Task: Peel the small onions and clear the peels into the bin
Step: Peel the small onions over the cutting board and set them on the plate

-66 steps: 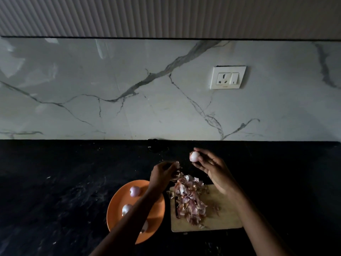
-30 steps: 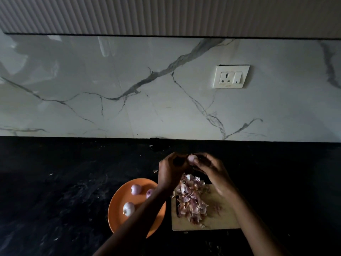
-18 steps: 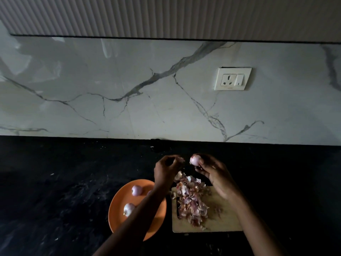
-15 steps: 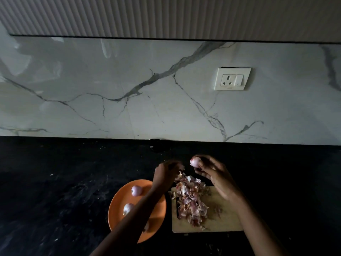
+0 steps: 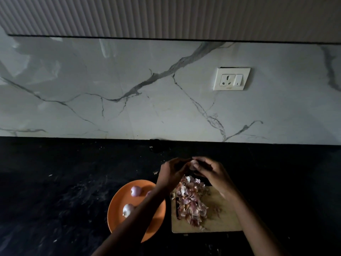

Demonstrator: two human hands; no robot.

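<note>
Both hands, the left hand [image 5: 172, 171] and right hand [image 5: 212, 172], pinch one small onion [image 5: 193, 165] above the peel pile [image 5: 191, 202] (dim light), so strip skin in short pulls, dropping scraps onto the board [image 5: 227, 218].

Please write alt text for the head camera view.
Both hands, left hand and right hand, hold a small onion above the peel pile on a wooden board. Beside it, an orange plate holds more onions.
</note>
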